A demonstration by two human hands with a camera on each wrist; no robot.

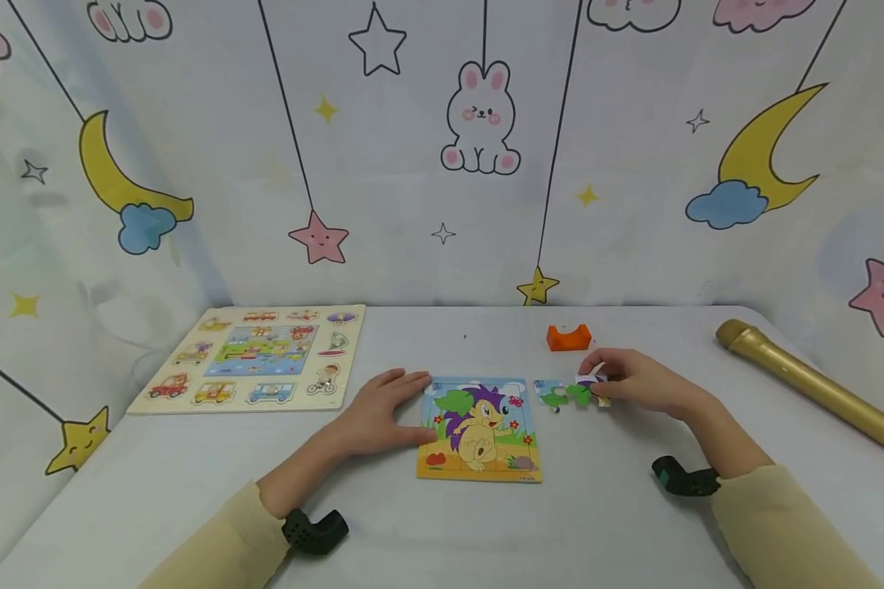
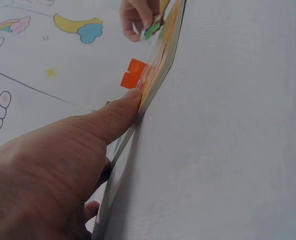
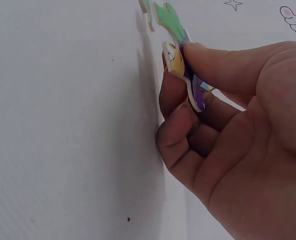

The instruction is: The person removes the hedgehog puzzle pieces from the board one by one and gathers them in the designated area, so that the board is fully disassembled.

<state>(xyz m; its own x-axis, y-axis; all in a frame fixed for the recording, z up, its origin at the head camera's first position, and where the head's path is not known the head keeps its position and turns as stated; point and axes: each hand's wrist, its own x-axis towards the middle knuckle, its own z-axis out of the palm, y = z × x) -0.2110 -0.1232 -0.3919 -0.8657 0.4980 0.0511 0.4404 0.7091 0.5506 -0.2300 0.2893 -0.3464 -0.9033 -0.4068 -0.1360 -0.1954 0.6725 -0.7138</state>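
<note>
A square hedgehog puzzle (image 1: 479, 442), its picture filled in, lies flat in the middle of the table. My left hand (image 1: 383, 415) rests at its left edge with fingers stretched toward the upper corner. In the left wrist view the thumb (image 2: 120, 112) touches the puzzle's edge. Right of the puzzle, my right hand (image 1: 637, 380) pinches a purple and yellow puzzle piece (image 3: 175, 62) between thumb and fingers, tilted up from the table. Beside that piece lie a green puzzle piece (image 1: 579, 395) and a blue and green puzzle piece (image 1: 548, 393).
An orange notched block (image 1: 569, 339) stands behind the loose pieces. At the back left lies a larger vehicle puzzle board (image 1: 345, 360). A gold stick (image 1: 803, 384) stretches along the right side. The patterned cloth backdrop (image 1: 412, 164) rises behind the white table.
</note>
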